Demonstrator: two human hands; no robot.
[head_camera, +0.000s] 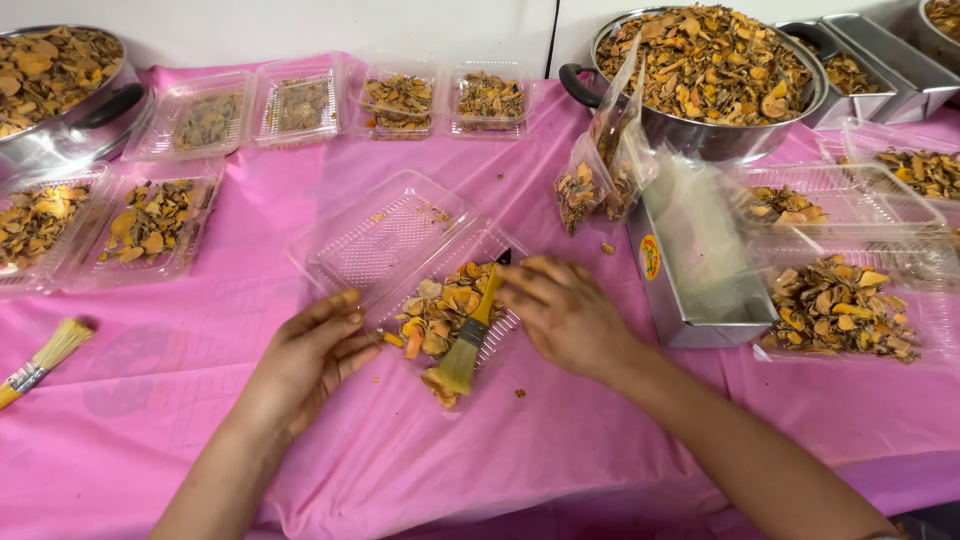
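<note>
An open clear plastic clamshell box lies on the pink tablecloth, its near half holding dried orange-yellow slices. My right hand holds a small yellow-handled brush over those slices, bristles pointing toward me. My left hand rests flat on the cloth at the box's left corner, fingers apart, touching its edge and holding nothing.
A large steel pot of dried slices stands back right, another pot back left. Filled clear boxes line the left and back, more at the right. A metal tin with plastic bags sits beside my right hand. A second brush lies far left.
</note>
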